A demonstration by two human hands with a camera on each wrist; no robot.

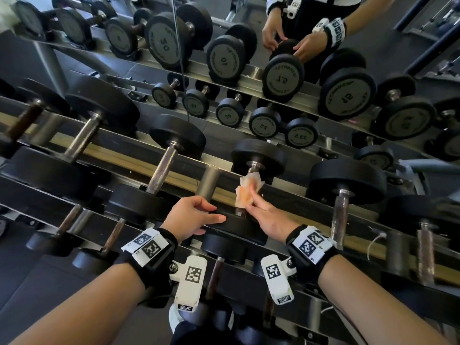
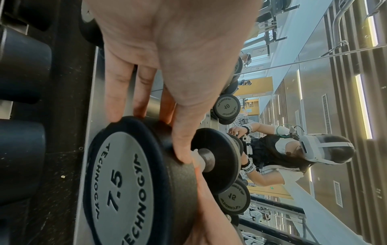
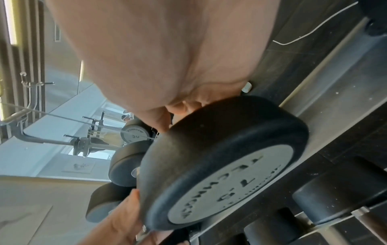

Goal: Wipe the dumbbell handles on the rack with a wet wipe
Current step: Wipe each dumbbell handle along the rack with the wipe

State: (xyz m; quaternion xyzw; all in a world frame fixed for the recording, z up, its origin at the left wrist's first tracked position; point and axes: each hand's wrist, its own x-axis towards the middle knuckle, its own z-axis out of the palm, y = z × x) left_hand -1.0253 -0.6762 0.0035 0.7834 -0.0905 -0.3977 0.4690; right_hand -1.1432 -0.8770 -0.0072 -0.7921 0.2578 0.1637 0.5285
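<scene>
Left hand (image 1: 193,215) fingers on 7.5 dumbbell (image 2: 134,182); right hand (image 1: 268,215) pinching crumpled wet wipe (image 1: 245,192) round handle.

Two hands (image 1: 196,215), one wet wipe (image 1: 245,192)

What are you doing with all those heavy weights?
A person is cleaning the dumbbells on a gym rack. The right hand holds a wet wipe wrapped round the handle of the 7.5 dumbbell. The left hand rests on that dumbbell's near end, thumb and fingers curled over its rim, as if steadying it. Other dumbbells sit in rows along the rack, and a mirror behind shows the same hands.
</scene>
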